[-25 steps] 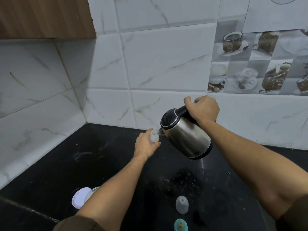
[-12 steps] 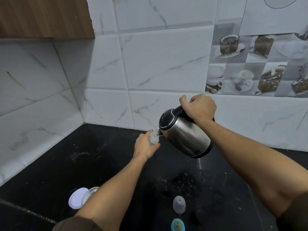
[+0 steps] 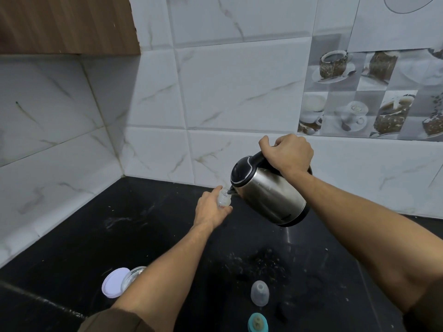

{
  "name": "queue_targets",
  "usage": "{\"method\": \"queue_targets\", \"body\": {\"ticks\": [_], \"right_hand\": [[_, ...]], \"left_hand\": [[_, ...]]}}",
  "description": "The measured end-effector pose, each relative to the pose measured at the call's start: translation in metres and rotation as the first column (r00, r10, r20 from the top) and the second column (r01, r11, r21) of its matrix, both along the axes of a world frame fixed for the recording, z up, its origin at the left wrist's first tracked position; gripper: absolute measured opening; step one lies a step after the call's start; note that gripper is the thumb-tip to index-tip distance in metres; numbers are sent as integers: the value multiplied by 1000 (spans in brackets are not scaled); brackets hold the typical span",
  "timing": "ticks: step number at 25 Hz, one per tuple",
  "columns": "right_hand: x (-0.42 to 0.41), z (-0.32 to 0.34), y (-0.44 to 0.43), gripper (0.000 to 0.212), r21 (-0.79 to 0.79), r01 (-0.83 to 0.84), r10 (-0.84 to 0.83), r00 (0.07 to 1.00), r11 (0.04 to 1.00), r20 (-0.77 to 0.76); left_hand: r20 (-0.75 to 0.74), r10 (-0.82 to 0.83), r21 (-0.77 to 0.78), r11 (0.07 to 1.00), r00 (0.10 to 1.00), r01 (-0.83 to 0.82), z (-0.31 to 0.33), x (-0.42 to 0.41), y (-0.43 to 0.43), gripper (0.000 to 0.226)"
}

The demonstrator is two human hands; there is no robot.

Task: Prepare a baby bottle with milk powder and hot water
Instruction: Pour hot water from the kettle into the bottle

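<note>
Little has changed over the last second: the kettle [image 3: 271, 195] keeps the same steep tilt to the left, its spout [image 3: 231, 190] still at the mouth of the baby bottle [image 3: 224, 200], and only the view has drifted slightly. The right hand [image 3: 287, 153] remains wrapped around the black handle, holding the steel kettle in the air above the black countertop [image 3: 143, 236]. The left hand [image 3: 211, 207] still grips the small translucent bottle from its left side, at the far middle of the counter near the marble-look wall tiles [image 3: 239, 92]. The bottle looks whitish, but how full it is cannot be told, and no stream shows at the spout. The kettle's black lid [image 3: 242, 170] is shut, so what it holds is hidden. Near the front edge, a glass jar [image 3: 134, 274] stands open, partly behind the left forearm, with its white lid [image 3: 114, 281] lying just beside it; the jar's contents cannot be made out. To the right stand a clear dome cap [image 3: 259, 293] and, nearer, a teal teat ring [image 3: 257, 322], apart from each other.
</note>
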State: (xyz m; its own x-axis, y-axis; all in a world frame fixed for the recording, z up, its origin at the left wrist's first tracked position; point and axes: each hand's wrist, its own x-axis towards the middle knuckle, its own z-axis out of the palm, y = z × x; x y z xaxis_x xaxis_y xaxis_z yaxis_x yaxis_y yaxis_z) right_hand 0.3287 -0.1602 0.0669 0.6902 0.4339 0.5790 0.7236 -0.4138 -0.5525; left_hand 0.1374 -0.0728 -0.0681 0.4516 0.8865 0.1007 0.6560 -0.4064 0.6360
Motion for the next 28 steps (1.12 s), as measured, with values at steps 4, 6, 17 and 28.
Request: {"method": "queue_targets", "body": {"ticks": [4,6,17,28], "right_hand": [[-2,0,-1,57,-3,-6,6,1000,1000,14],[-2,0,-1,57,-6,-7,7,1000,1000,18],[-3,2,2,57,-16,-24,24,999,1000,40],[-2,1,2,57,-10,-30,30,999,999,39]], "left_hand": [[-12,-5,8,1000,1000,5,1,0,0,81],[-12,-5,3,1000,1000,5,0,0,1,82],[-10,-8,-4,1000,1000,8,-2,1,5,81],[-10,-11,-12,1000,1000,11,-3,4,7,83]]}}
